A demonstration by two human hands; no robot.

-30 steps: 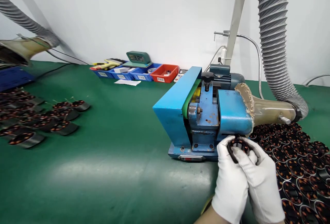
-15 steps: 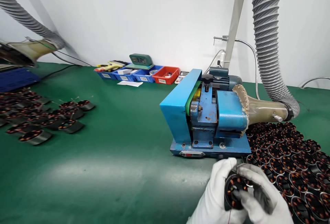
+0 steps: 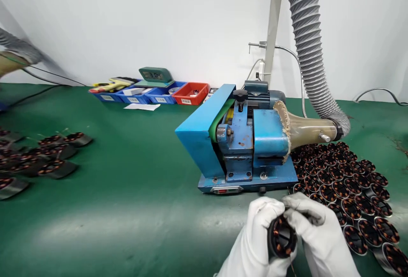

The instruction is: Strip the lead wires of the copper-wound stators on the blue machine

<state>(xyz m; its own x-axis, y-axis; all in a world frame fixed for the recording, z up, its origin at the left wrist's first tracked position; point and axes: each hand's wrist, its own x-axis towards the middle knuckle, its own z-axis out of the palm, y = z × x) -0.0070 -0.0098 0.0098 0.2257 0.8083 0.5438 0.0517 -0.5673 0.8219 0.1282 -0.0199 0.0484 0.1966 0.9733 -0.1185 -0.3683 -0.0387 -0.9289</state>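
Note:
My left hand (image 3: pixel 258 230), in a white glove, is wrapped round a motor stator (image 3: pixel 282 238), a dark ring with copper windings inside. The stator's opening is tilted toward me, and a thin wire hangs from its lower edge. At the ring's upper rim, my gloved right hand (image 3: pixel 314 221) has thumb and fingers pinched together on a fine lead wire, only partly visible. Grey smudges mark the right glove's fingertips. Both hands are low in the view, in front of a blue belt grinding machine (image 3: pixel 239 141).
Many similar stators (image 3: pixel 353 204) stand in rows at right, and more (image 3: pixel 54 151) lie at left. A grey duct hose (image 3: pixel 307 35) joins the machine's nozzle. Blue bins (image 3: pixel 162 97), a red bin (image 3: pixel 191 93) and a clock (image 3: pixel 155 74) sit by the wall on the green table (image 3: pixel 127 154).
The view has turned right, so the scene sits further left. My right fingers have moved from inside the stator to its upper rim and closed. My left hand still holds the stator.

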